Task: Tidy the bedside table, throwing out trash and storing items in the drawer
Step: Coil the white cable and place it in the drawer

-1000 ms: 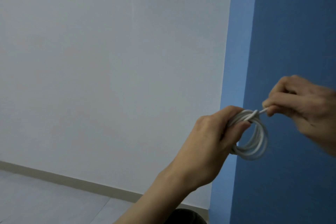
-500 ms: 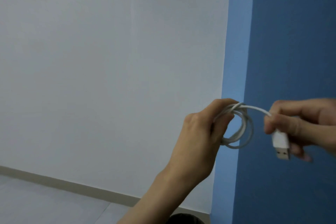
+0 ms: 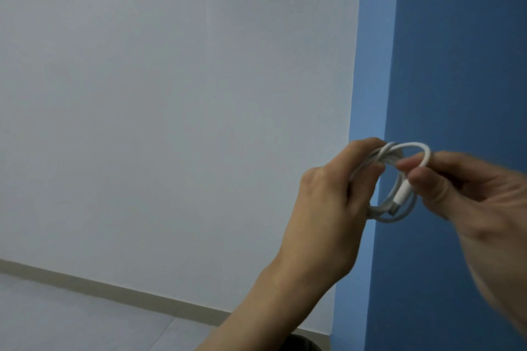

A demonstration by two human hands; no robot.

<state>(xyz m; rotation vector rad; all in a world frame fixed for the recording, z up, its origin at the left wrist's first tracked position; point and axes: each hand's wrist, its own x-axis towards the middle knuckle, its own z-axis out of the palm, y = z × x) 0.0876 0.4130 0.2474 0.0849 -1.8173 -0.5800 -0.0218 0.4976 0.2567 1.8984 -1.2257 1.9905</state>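
Closing in from the right, the right hand [image 3: 470, 188] now sits just beside the left hand [image 3: 328, 208], where half a second ago a stretch of loose cord ran between them. Its thumb and forefinger [image 3: 407, 164] pinch the free end of the white cable [image 3: 387, 219] just above the plug [image 3: 400, 194]. That plug, which hung clear of the coil before, now lies against the coil's right side, pointing down. The left hand grips the coil's left side, fingers curled over the top of the loops and thumb through the middle. Both hands are thus clamped on the same cable, which is held in mid-air and rests on nothing.

Behind the hands runs the vertical edge of a blue wall [image 3: 456, 65]; a white wall [image 3: 171, 94] fills the left. Low left, a pale skirting [image 3: 114, 291] meets grey floor [image 3: 57, 316]. A dark, unidentifiable shape [image 3: 302, 343] shows at the bottom edge.
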